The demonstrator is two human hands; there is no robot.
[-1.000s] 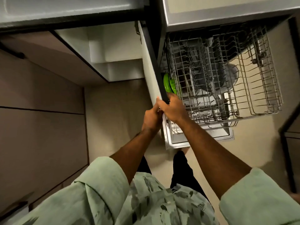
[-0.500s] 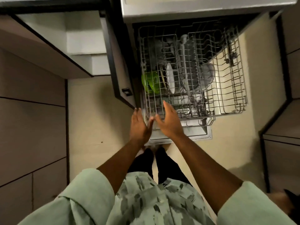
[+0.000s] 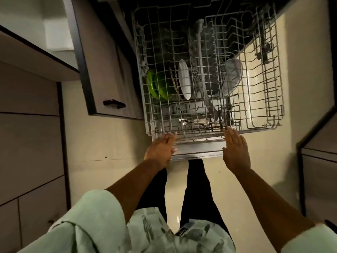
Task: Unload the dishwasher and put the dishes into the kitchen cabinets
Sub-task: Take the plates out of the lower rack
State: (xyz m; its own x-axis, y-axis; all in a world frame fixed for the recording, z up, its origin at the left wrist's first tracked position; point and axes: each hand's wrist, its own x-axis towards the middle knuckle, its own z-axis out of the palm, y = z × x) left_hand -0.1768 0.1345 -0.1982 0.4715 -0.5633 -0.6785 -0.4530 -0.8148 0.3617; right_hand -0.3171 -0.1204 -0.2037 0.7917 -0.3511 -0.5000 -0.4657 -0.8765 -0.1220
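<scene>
The dishwasher's upper wire rack (image 3: 259, 106) is pulled out in front of me. Through its wires I see dishes in the rack below: green plates (image 3: 156, 84) at the left, a white plate (image 3: 184, 81) on edge, a grey plate (image 3: 231, 77) to the right, and cutlery (image 3: 187, 121) near the front. My left hand (image 3: 161, 150) is at the rack's front left corner, fingertips touching the wire. My right hand (image 3: 235, 148) is flat with fingers spread, its tips at the front rim. Neither hand holds anything.
An open cabinet door (image 3: 102, 70) with a black handle (image 3: 114, 103) hangs left of the rack. The dishwasher door (image 3: 198, 150) lies open below the rack. Closed cabinets (image 3: 31, 143) line the left side, another unit (image 3: 319, 161) stands at the right. My legs stand on the beige floor.
The two hands, together near the cabinet door edge a second ago, have let go and spread apart along the rack's front rim. The view has moved closer to the rack.
</scene>
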